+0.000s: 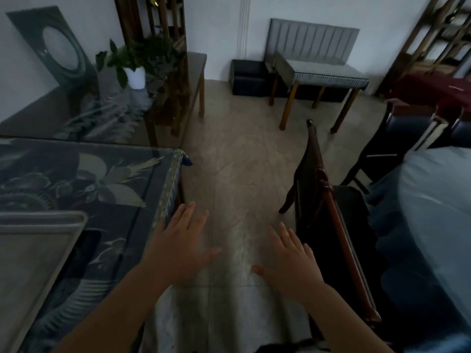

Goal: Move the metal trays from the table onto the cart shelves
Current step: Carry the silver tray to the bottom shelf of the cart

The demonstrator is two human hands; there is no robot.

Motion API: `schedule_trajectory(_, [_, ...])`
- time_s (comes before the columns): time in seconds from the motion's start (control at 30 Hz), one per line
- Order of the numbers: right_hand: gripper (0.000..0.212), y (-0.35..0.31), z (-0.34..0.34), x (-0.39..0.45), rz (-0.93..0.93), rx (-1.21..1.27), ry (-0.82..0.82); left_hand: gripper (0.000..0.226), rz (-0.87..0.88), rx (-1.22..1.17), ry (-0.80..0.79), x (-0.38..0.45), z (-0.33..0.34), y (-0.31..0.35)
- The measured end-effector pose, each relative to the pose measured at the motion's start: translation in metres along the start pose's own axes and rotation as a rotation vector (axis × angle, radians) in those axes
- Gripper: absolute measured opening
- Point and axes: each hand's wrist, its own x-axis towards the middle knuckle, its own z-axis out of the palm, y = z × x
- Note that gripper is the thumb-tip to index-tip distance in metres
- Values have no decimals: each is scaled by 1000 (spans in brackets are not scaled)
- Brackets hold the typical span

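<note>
A grey metal tray (33, 256) lies at the lower left on a table covered with a dark blue bird-patterned cloth (122, 184). My left hand (181, 248) hovers palm down, fingers spread, just past the table's right edge, to the right of the tray and apart from it. Further right, my right hand (293, 261) is likewise flat and spread over the tiled floor, holding nothing. No cart is in view.
A dark wooden chair (328, 225) stands close to my right hand, beside a round table with a pale blue cloth (430, 215). A glass-topped table with a potted plant (135, 62) is at the back left. A small table (321, 72) stands against the far wall. A tiled aisle (234, 159) runs ahead.
</note>
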Motion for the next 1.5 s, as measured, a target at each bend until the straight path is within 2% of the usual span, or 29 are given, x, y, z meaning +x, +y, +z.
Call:
schedule_trajectory(0.13, [102, -9, -3, 78, -77, -17, -48, 99, -60, 8, 11, 53, -7, -25])
schedule_trajectory(0.23, [102, -22, -6, 150, -201, -49, -71, 103, -185, -6, 31, 85, -3, -52])
schedule_trajectory(0.37, [101, -60, -10, 241, -483, -129, -152, 106, -434, -59, 63, 103, 2, -88])
schedule_trajectory(0.5, [103, -124, -11, 305, -799, -186, -192, 106, -717, -122, 59, 87, 7, -103])
schedule_trajectory(0.6, [108, -179, -5, 323, -1072, -223, -258, 104, -985, -162, 57, 57, 16, -105])
schedule_trajectory(0.77, [102, -264, 15, 304, -1506, -348, -278, 104, -1409, -247, 103, -13, 35, -78])
schedule_trajectory(0.93, [105, -320, 49, 268, -1693, -468, -339, 104, -1688, -340, 127, -62, 55, -54])
schedule_trajectory(1.1, [104, -362, 69, 253, -1713, -542, -383, 100, -1719, -416, 131, -86, 67, -76])
schedule_trajectory(1.27, [102, -396, 81, 260, -1624, -592, -398, 93, -1624, -432, 119, -98, 75, -139])
schedule_trajectory(1.4, [96, -424, 96, 274, -1549, -642, -456, 84, -1532, -507, 13, -99, 86, -191])
schedule_trajectory(1.5, [95, -446, 113, 281, -1565, -670, -480, 80, -1513, -577, -36, -93, 104, -219])
